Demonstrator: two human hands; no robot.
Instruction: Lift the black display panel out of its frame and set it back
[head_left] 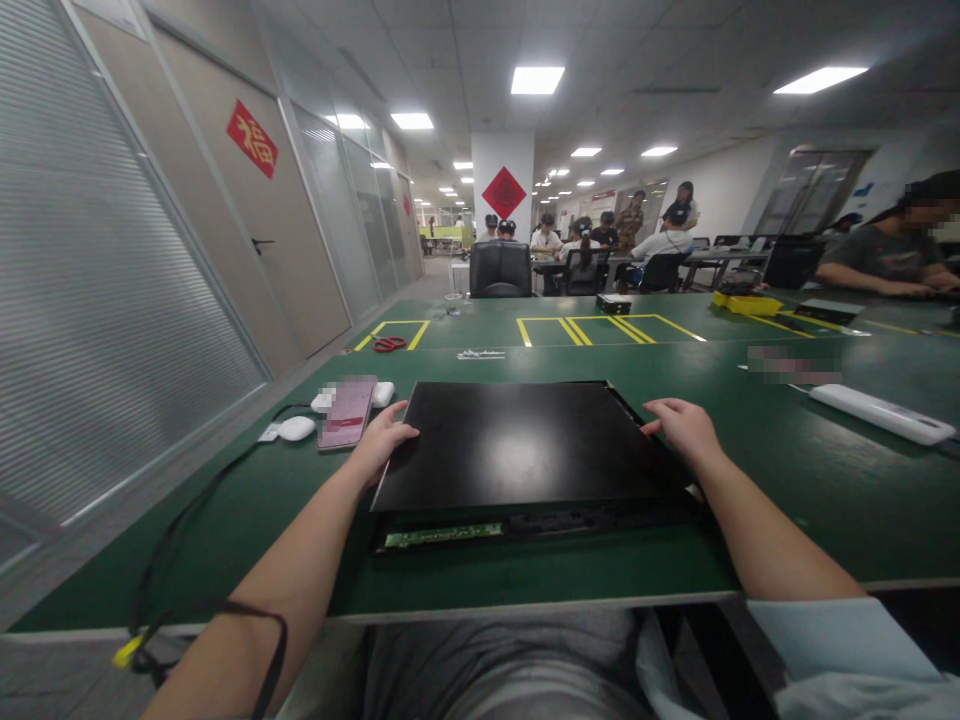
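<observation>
A flat black metal case (pixel 517 445) lies on the green table (pixel 810 480) right in front of me, its near edge showing a green circuit board strip. My left hand (pixel 382 438) rests against the case's left edge, fingers curled over the lid's rim. My right hand (pixel 679 425) sits at the right edge, fingers bent onto the lid's corner. Both hands grip the case from the sides.
A phone (pixel 346 412), white charger (pixel 296 428) and black cable lie left of the case. Red scissors (pixel 389 343) sit farther back, a white power strip (pixel 881 413) at right, a yellow tray (pixel 746 303) beyond. A person sits at far right; others work behind.
</observation>
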